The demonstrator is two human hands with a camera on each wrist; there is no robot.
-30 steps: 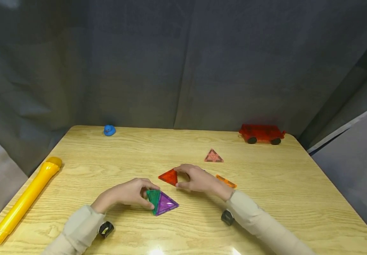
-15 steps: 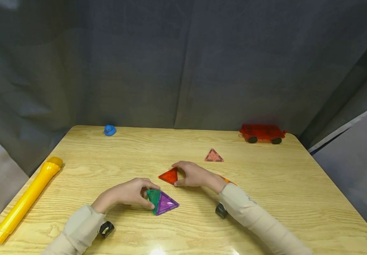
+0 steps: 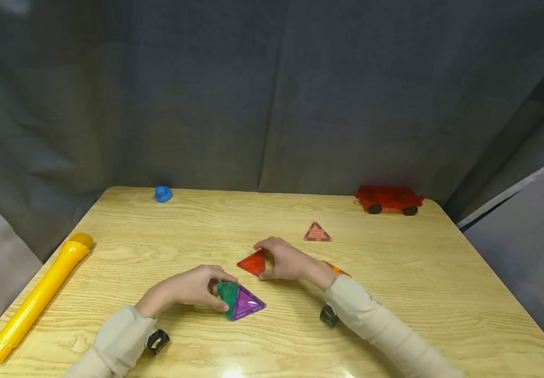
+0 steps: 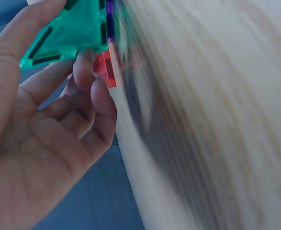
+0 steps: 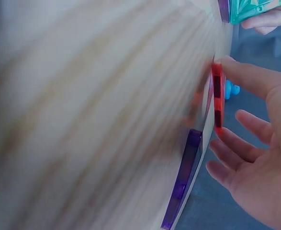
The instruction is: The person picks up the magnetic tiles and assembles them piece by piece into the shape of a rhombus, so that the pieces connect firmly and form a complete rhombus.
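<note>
My left hand (image 3: 189,286) holds a translucent green triangular magnetic tile (image 3: 227,296) between thumb and fingers. Against that tile's right side lies a purple triangular magnetic tile (image 3: 247,304), edge to edge with it. Farther back, my right hand (image 3: 287,261) pinches a red triangular magnetic tile (image 3: 253,262) at its right-hand corners, thumb on the near one. A gap separates the red tile from the green and purple pair. The right wrist view shows the red tile (image 5: 218,96) edge-on between thumb and finger, with another purple tile (image 5: 182,179) on the table beside the hand.
An orange tile (image 3: 337,269) lies partly behind the right forearm, and a pink triangular tile (image 3: 317,232) farther back. A red wheeled toy car base (image 3: 389,199) stands at the back right, a blue toy duck (image 3: 163,193) at the back left. A yellow toy microphone (image 3: 40,296) lies along the left edge.
My right hand and forearm have shifted slightly left, covering more of the orange tile. The red tile has moved very slightly right. My left hand and its tiles stay put.
</note>
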